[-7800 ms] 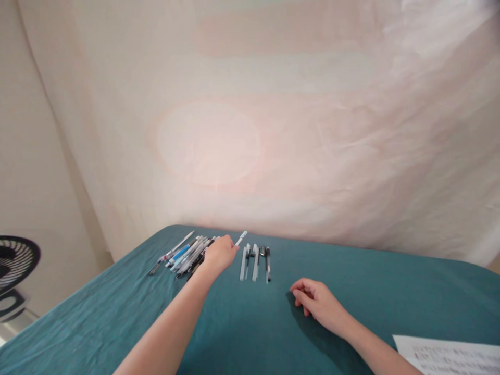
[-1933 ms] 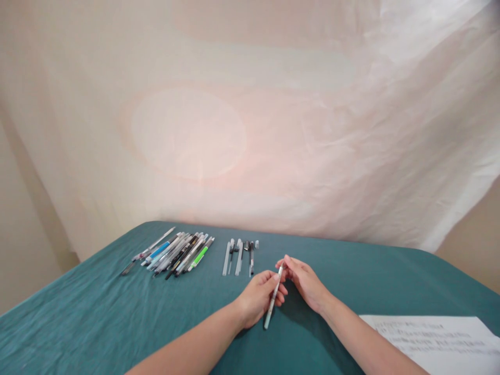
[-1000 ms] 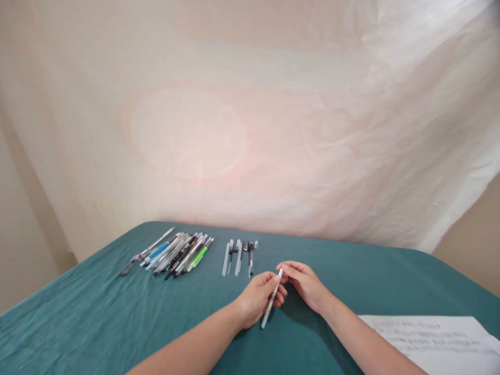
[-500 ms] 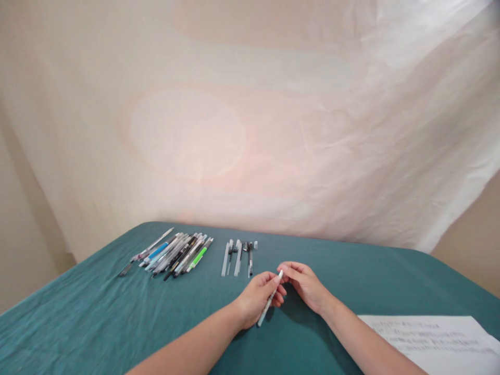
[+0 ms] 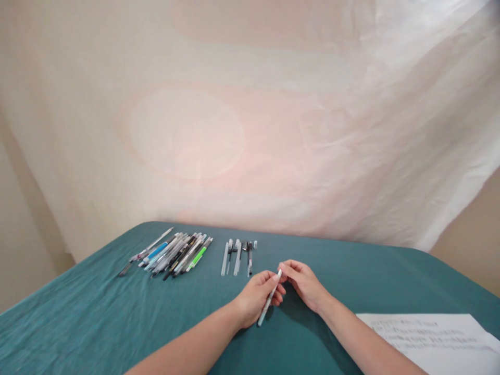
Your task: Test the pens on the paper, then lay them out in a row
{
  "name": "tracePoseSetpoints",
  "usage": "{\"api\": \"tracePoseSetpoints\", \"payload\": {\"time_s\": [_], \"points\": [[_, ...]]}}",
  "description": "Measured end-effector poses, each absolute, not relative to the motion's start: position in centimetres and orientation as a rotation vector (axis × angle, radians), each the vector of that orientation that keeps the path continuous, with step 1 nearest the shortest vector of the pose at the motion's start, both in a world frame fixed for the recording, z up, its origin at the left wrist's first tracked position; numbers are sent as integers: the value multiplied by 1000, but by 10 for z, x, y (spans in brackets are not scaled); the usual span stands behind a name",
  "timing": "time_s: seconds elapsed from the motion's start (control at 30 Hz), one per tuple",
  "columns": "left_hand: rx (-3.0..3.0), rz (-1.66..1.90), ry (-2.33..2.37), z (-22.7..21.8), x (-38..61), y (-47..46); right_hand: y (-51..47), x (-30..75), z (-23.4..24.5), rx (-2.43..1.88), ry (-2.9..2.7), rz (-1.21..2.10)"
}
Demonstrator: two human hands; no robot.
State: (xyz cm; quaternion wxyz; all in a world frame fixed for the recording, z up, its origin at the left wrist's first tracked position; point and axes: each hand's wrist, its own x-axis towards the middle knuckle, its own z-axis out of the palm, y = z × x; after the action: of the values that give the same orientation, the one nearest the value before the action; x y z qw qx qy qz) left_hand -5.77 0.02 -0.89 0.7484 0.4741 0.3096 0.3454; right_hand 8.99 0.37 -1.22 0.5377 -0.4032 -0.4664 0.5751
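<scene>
The left hand (image 5: pixel 258 296) pinches a white pen (image 5: pixel 264 311), the right hand (image 5: pixel 303 284) its upper end. Beyond them lie pen parts (image 5: pixel 237 260), farther left a pen pile (image 5: pixel 179 254); rightward, green cloth (image 5: pixel 363 271) runs to its edge, paper (image 5: pixel 437 354) beside the right forearm (image 5: pixel 355 332).

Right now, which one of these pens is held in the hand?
The pale pen, gripped by the left hand, its white end by the right hand; those in the pile and the row beyond lie on the tablecloth.

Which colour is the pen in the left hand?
The pen is mostly whitish, best seen in head view.
</scene>
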Motion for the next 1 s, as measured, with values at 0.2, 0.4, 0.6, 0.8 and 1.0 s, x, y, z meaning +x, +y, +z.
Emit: {"api": "tracePoseSetpoints", "payload": {"time_s": [0.2, 0.4, 0.6, 0.8, 1.0], "points": [[1053, 753, 678, -10, -57, 1, 8, 93, -15, -874, -963, 1358], [1043, 750, 691, -10, -57, 0, 17, 98, -23, -914, -850, 1308], [1017, 773, 651, -6, -60, -1, 35, 92, -27, -1253, -1411, 1114], [943, 799, 592, -6, -61, -1, 77, 72, -23, -1446, -1860, 560], [919, 805, 566, -8, -61, 2, 99, 54, -19, -1590, -2006, 391]]}}
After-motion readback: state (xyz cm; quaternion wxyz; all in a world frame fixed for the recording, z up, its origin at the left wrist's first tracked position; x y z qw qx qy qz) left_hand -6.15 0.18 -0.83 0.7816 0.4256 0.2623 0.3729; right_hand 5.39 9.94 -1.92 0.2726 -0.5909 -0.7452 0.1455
